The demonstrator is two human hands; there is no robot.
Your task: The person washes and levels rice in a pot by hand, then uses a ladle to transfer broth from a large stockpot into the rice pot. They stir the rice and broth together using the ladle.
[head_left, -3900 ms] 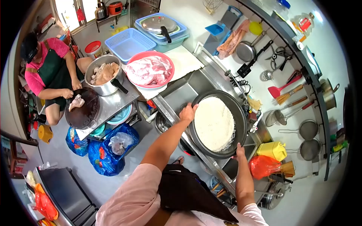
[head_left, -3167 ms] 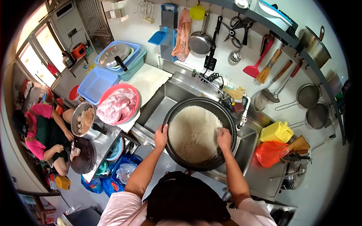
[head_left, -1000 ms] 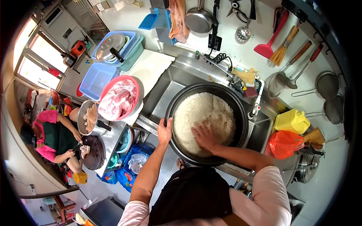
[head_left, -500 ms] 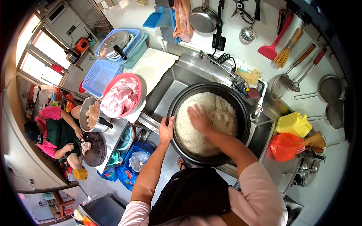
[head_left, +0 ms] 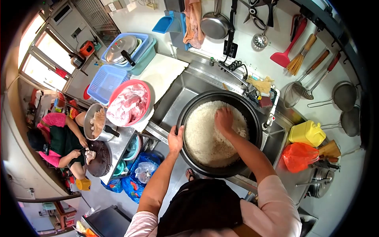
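A large black pot (head_left: 257, 134) of white rice (head_left: 205, 134) rests over the sink, its rim wide and dark. My left hand (head_left: 175, 139) grips the pot's left rim, thumb up and fingers partly hidden at the side. On the upper middle of the rice lies my right hand (head_left: 224, 119), fingers apart and fingertips touching the grains, with nothing held. The rice surface is smooth at the left and uneven at the right.
Sink basin (head_left: 177, 98) behind the pot; raw meat in a pink basin (head_left: 148, 98) at left; yellow jug (head_left: 307, 133) and red bag (head_left: 297, 157) at right. Utensils hang on the wall. At far left a seated person (head_left: 59, 138) cuts meat on a round board (head_left: 102, 166).
From gripping the rim, my right hand came onto the rice, was spread at its left part, and has now moved right across it. My left hand stays on the left rim.
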